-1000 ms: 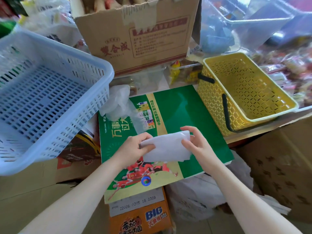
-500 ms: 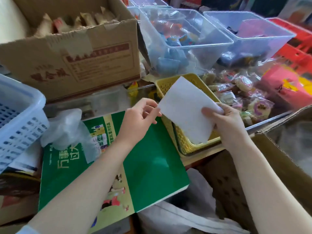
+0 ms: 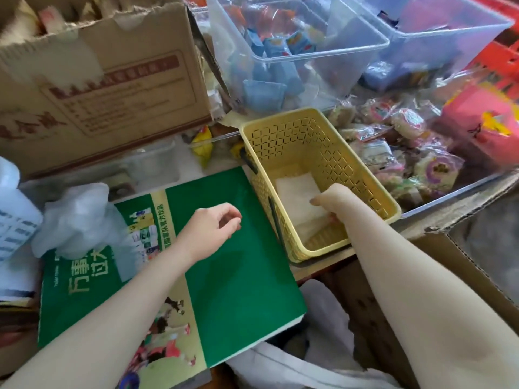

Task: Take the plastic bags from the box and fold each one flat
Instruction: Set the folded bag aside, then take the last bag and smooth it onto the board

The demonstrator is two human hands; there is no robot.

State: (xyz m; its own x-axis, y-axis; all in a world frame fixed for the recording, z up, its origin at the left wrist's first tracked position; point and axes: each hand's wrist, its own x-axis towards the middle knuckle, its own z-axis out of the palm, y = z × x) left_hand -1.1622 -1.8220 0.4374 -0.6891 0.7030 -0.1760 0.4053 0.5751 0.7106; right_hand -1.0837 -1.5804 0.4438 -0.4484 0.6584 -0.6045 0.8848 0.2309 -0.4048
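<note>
While the right hand (image 3: 332,202) reaches down into a yellow perforated basket (image 3: 320,181) at about 2 o'clock from frame centre, its fingers are curled onto a folded white plastic bag (image 3: 297,202) lying flat on the basket floor; whether they pinch the bag or only press it cannot be told. At centre, the left hand (image 3: 212,230) hovers half open and holding nothing, fingers loosely curved, above a green printed carton (image 3: 241,248) that serves as the work surface. At 9 o'clock a crumpled translucent plastic bag (image 3: 75,220) rests on the carton's far left corner, beside a pale blue slotted basket (image 3: 14,217) cut off by the frame edge. A torn brown cardboard box (image 3: 106,88) stands at 11 o'clock, with clear plastic bins (image 3: 303,51) of blue-wrapped goods at 1 o'clock and wrapped snacks (image 3: 407,153) at 3 o'clock. An open brown carton (image 3: 477,248) sits at 4 o'clock. Large yellow Chinese characters run along the green carton's left side; the brown box's red printing is too blurred to read.
</note>
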